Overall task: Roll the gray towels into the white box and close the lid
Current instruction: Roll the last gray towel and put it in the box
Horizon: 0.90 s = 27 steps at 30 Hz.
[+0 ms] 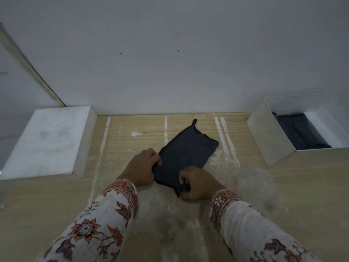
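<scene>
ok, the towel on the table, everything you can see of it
The gray towel is dark, with a nubby terry look, darker stitched edging and a small loop at its far corner. It lies flat and skewed on the wooden table, its near edge just starting to roll. The left hand and right hand pinch that edge.

A plain indoor work corner, more like a bare room in a home or small workshop than a kitchen or lab. A worn wooden table (283,186), its pale grain streaked with white paint marks (224,137) and scuffs, stands flush against a bare white wall (170,63) speckled with a few dark spots. The light is dim, and no furnishings show.
</scene>
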Each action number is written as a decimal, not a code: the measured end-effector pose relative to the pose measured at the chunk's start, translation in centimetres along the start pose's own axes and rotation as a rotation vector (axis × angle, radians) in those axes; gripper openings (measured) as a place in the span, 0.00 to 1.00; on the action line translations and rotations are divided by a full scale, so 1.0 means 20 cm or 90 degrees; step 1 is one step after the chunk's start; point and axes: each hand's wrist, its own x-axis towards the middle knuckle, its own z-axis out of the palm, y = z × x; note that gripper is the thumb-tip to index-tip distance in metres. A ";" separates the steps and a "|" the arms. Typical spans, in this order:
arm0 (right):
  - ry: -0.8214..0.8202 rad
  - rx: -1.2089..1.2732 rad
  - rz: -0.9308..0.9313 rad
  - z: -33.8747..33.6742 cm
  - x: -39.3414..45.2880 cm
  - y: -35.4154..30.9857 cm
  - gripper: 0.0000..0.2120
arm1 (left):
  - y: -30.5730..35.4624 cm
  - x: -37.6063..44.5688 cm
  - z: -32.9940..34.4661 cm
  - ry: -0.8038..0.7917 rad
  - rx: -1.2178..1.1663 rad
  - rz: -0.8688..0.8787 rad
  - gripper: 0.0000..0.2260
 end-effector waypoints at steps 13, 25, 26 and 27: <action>0.185 0.276 0.102 -0.04 -0.02 0.00 0.09 | 0.04 -0.14 0.10 0.080 0.145 0.042 0.26; 0.119 0.361 0.190 -0.08 0.01 0.06 0.11 | 0.03 -0.02 -0.05 0.046 -0.121 -0.018 0.05; 0.132 0.365 0.205 -0.08 0.01 0.07 0.10 | 0.04 0.00 -0.07 0.031 -0.148 -0.027 0.05; 0.147 0.365 0.221 -0.08 0.00 0.08 0.09 | 0.04 0.03 -0.08 0.025 -0.169 -0.036 0.05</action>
